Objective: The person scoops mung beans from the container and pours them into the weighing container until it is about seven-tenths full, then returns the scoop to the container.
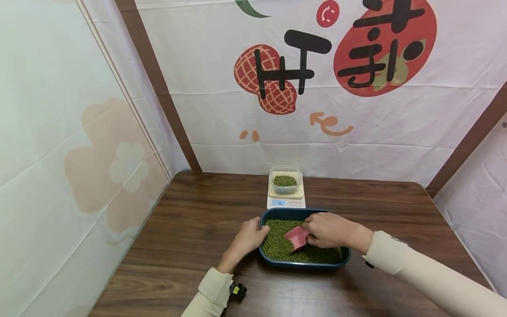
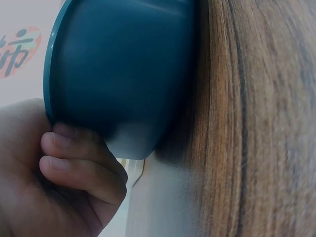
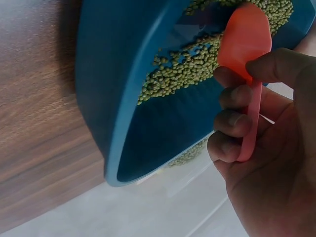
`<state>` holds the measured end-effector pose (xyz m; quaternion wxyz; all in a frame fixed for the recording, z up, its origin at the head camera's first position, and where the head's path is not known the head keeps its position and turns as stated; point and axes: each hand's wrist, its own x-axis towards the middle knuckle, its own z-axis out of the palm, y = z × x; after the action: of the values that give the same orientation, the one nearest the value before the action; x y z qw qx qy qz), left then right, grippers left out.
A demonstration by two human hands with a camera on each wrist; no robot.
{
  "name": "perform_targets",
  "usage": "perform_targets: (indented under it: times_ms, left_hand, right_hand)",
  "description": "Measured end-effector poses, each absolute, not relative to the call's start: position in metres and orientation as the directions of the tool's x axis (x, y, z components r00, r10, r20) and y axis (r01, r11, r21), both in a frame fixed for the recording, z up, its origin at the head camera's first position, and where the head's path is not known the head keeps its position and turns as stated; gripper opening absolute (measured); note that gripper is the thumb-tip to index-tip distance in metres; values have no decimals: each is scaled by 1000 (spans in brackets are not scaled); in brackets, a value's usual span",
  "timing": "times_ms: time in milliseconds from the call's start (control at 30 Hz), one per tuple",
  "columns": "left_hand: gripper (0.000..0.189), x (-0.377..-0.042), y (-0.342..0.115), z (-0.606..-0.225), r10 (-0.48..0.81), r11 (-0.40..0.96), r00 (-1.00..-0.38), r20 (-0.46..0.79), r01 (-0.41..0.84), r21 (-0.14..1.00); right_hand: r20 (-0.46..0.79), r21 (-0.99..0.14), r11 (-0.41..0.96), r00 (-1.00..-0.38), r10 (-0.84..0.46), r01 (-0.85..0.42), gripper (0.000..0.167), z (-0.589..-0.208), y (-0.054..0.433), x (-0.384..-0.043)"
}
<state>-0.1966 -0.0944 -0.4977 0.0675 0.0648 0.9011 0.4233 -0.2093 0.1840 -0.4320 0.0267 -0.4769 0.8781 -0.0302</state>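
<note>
A blue rectangular tub [image 1: 305,265] of green mung beans [image 1: 277,237] stands on the table. My left hand [image 1: 248,237] grips its left end, thumb at the rim; in the left wrist view, curled fingers lie against the outside of the tub [image 2: 123,69]. Over the beans, my right hand [image 1: 330,230] holds a small pink scoop [image 1: 297,238] by its handle. The right wrist view shows fingers wrapped round the handle and the thumb at the base of the scoop [image 3: 245,39]. No beans show in the scoop's visible part.
Just behind the tub, a white kitchen scale [image 1: 273,197] with a lit display bears a clear plastic container [image 1: 286,189] holding some mung beans. The brown wooden table [image 1: 190,220] reaches back to a printed cloth wall [image 1: 214,110].
</note>
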Motion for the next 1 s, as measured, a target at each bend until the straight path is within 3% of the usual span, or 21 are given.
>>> perform_targets:
  times_ms: [367,600,1000]
  left_hand:
    - [17,-197,-95,-499,168,637,-982,-84,44,770]
    - [17,-197,-97,-502,195,610,-981,-22,104,786]
    - [17,-196,-94,-496,175,631,-982,-67,60,774]
  right_hand:
    - [-33,-93,528,-527,-849,-844,14,-434,175,-209]
    - [-43,-93,528,-527,-849,-844,13,-434,171,-209]
    - [-29,-134,498,-499,-866,-857,11,-436,164,-207]
